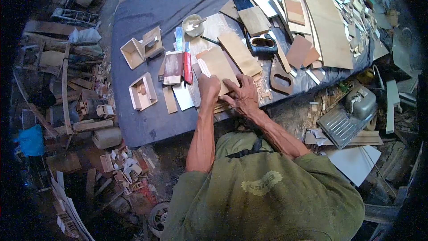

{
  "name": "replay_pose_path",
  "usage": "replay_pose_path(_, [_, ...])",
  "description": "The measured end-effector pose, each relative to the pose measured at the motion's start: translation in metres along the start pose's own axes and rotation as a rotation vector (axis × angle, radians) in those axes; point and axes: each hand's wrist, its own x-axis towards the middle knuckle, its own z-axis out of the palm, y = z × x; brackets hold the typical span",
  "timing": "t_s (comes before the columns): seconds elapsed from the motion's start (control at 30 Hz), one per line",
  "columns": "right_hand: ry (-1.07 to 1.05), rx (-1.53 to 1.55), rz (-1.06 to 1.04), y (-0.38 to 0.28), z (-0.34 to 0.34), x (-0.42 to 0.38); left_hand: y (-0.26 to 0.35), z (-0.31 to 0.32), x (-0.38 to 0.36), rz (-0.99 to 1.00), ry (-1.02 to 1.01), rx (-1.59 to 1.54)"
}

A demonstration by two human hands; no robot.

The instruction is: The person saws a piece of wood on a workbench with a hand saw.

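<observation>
Both hands, left hand (208, 87) and right hand (243, 96), press flat the plywood piece (218, 64) beneath them.

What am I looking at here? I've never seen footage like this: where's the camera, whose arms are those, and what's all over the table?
There is no machine: a person works with two bare hands. The single picture comes from a camera on their head, looking forward and down, so you see their green shirt, both arms and the table, covered in dark cloth.

The left hand and right hand both press on a thin wooden board at the near edge; whether the fingers grip it or only pin it down, I cannot tell.

Around it lie a red knife, a handsaw, a small bowl, little wooden boxes and many plywood pieces. Wood scraps cover the floor.
</observation>
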Motion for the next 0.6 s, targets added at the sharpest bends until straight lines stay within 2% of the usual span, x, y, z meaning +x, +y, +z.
replay_pose_path(0.17, [0.035, -0.081, -0.013, -0.007, -0.001, 0.000, -0.011, 0.014, 0.017, 0.011, -0.011, 0.186])
replay_pose_path(0.33, [0.014, -0.117, -0.021, -0.014, -0.012, 0.003, 0.002, 0.008, 0.004, -0.026, 0.010, 0.189])
replay_pose_path(0.43, [-0.010, 0.001, 0.025, 0.000, -0.004, 0.004, -0.014, 0.014, 0.017, 0.009, 0.006, 0.140])
replay_pose_path(0.53, [0.101, 0.393, 0.297, 0.008, 0.004, 0.011, -0.006, 0.005, 0.007, 0.067, -0.016, 0.081])
replay_pose_path(0.6, [-0.049, 0.387, 0.327, 0.015, -0.004, 0.021, -0.006, 0.002, 0.002, 0.163, -0.021, -0.016])
